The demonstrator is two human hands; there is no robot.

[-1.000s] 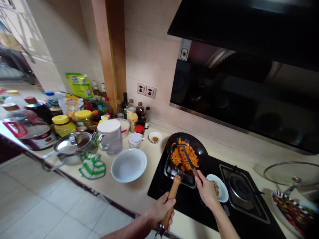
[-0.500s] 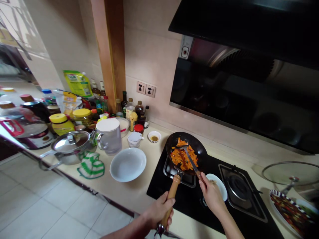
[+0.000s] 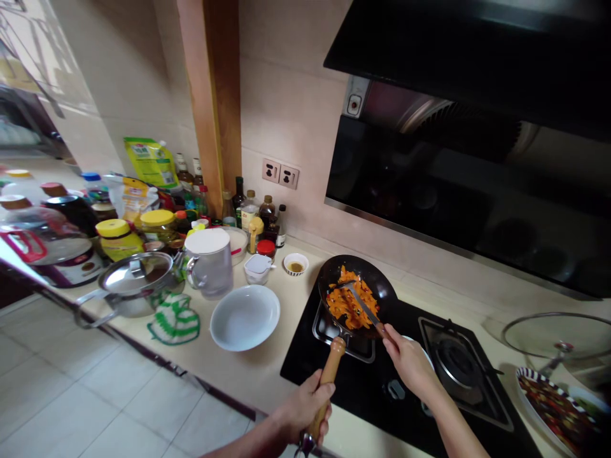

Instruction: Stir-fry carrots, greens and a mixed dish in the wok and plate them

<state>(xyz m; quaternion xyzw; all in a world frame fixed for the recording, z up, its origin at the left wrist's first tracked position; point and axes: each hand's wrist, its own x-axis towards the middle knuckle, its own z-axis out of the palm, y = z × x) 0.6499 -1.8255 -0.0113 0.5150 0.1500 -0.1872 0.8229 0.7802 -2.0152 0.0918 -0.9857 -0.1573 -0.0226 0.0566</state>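
Note:
A black wok (image 3: 384, 291) stands on the left burner, holding orange sliced food (image 3: 356, 312) with dark and red bits. My left hand (image 3: 312, 407) is wrapped round the wok's wooden handle, near its metal end. In my right hand (image 3: 405, 359) is the wooden grip of a metal spatula (image 3: 361, 302), whose blade rests among the food at the wok's left side. Behind the right hand, a small white bowl (image 3: 419, 346) is mostly hidden. On the counter left of the stove sits a pale oval dish (image 3: 245, 318).
A second burner (image 3: 458, 361) lies to the right, with a glass lid (image 3: 563, 336) and a striped-rim plate of food (image 3: 548, 410) beyond. Leftward stand a lidded pot (image 3: 138, 283), a pitcher (image 3: 210, 264), a green-striped cloth (image 3: 174, 318) and several bottles. A range hood (image 3: 458, 184) hangs above.
My right hand has shifted slightly right and down, covering more of the small white bowl. The spatula blade has slid a little to the left in the wok. The left hand stays on the handle.

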